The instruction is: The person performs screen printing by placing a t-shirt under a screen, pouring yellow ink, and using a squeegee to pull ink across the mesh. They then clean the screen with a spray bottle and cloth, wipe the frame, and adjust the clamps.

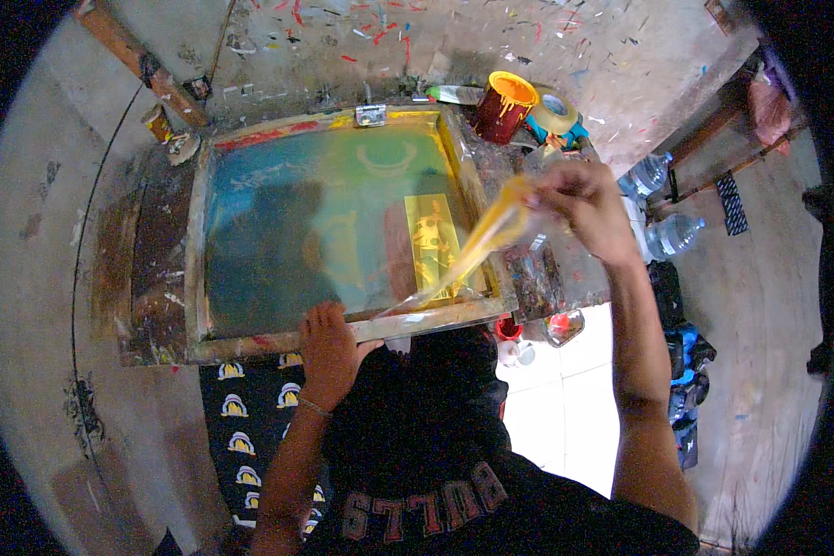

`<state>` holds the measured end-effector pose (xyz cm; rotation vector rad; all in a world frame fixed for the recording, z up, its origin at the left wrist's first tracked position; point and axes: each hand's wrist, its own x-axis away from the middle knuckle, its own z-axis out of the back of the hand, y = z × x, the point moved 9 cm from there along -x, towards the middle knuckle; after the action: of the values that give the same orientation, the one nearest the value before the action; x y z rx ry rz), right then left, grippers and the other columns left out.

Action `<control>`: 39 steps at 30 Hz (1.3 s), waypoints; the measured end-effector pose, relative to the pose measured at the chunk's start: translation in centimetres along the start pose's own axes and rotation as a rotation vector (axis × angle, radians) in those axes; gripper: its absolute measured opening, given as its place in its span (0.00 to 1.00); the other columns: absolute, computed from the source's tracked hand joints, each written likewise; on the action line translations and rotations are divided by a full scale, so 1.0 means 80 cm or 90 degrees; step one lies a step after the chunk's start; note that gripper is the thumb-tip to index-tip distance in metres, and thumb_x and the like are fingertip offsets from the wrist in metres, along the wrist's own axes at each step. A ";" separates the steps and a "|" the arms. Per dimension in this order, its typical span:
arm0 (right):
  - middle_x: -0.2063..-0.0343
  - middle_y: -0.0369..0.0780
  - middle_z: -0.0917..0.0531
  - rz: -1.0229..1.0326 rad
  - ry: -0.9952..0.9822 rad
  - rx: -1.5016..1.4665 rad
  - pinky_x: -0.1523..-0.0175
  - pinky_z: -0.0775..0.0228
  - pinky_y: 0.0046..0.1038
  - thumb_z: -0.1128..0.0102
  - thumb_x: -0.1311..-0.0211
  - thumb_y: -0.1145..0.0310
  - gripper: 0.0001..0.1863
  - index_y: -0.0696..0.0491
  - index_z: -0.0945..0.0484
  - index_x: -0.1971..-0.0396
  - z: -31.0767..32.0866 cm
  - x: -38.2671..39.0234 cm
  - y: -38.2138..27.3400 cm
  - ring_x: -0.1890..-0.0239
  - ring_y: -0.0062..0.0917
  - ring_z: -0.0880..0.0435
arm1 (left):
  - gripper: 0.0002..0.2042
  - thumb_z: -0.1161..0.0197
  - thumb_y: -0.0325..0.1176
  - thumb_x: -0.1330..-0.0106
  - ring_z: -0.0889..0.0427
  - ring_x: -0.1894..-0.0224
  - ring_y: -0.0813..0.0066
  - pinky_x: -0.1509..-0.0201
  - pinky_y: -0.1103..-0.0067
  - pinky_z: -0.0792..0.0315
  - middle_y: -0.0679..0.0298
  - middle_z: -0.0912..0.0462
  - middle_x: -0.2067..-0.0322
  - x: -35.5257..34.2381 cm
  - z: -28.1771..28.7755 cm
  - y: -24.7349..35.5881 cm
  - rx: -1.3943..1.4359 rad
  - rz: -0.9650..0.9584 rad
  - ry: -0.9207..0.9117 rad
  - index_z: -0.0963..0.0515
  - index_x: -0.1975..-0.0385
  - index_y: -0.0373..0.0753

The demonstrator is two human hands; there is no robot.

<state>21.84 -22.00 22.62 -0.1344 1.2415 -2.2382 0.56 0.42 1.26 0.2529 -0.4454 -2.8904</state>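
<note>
Right hand (pixel 579 208) off the frame's 3 o'clock side, grip pinching the upper end of a yellowish see-through strip (pixel 480 246), blurred; strip slants from the hand toward 7–8 o'clock, over the screen frame (pixel 196 269), lower end by the near rim around 5 o'clock. Left hand (pixel 329 345) at the frame's 6 o'clock, fingers over the near rim, thumb out sideways; can't tell if that grip is closed on it. Bright yellow panel (pixel 426 227) at 3 o'clock inside the frame, metal clamp (pixel 371 115) at 12, yellow-smeared paint tin (pixel 502 116) and tape roll (pixel 554 115) at 2.
</note>
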 end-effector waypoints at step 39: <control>0.70 0.30 0.22 0.036 0.238 0.073 0.59 0.36 0.16 0.36 0.36 0.66 0.07 0.53 0.21 0.69 0.201 0.018 -0.036 0.66 0.13 0.27 | 0.37 0.28 0.52 0.49 0.32 0.44 0.49 0.40 0.58 0.39 0.49 0.29 0.50 -0.005 0.003 0.013 -0.020 -0.010 -0.067 0.33 0.48 0.31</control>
<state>25.01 -33.61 33.78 0.3743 1.2769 -2.3466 1.08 -0.41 1.88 0.1010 -0.4172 -2.9334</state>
